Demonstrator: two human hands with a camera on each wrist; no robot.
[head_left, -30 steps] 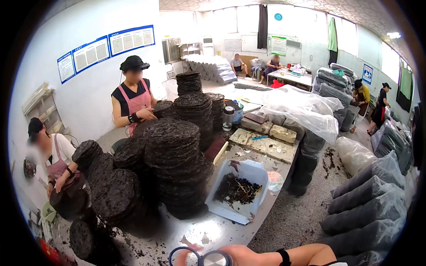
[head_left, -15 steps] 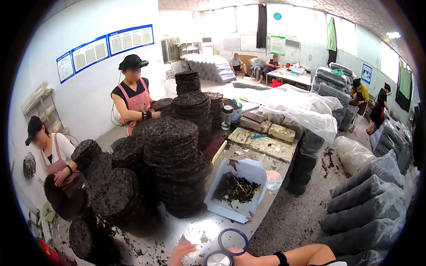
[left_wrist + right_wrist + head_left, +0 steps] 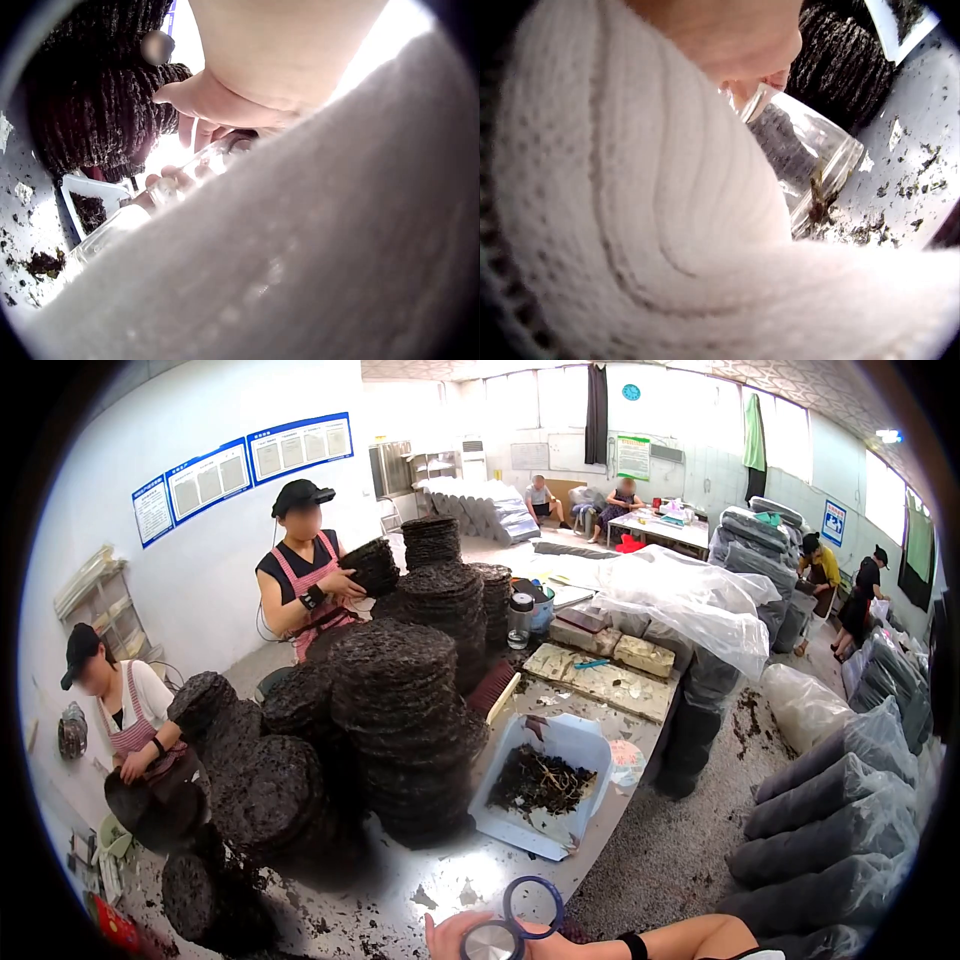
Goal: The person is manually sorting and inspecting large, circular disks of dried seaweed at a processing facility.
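At the bottom of the head view, both hands meet at a clear bottle (image 3: 806, 139) with a round silver-topped lid (image 3: 491, 941) and a dark blue carrying loop (image 3: 534, 907). My right hand (image 3: 545, 948) grips the bottle's body; its fingers (image 3: 180, 180) wrap the clear wall in the left wrist view. Beside the lid, my left hand (image 3: 457, 935) holds its far left side. The left wrist view shows that hand's fingers curving down toward the bottle top, its thumb stretched forward. The bottle lies tilted, its base toward the table. Sleeves cover much of both wrist views.
Tall stacks of dark, rough round sheets (image 3: 395, 710) stand on the metal table (image 3: 440, 875). Nearby are a pale blue tray (image 3: 480, 815) of dark scraps, a brush (image 3: 497, 695) and another bottle (image 3: 520, 622). Two people work across the table. Bagged rolls (image 3: 800, 870) line the right.
The carrying loop has swung from the lid's left to its upper right. My left hand moved away from the lid, then returned beside it. The worker opposite has lifted a dark stack.
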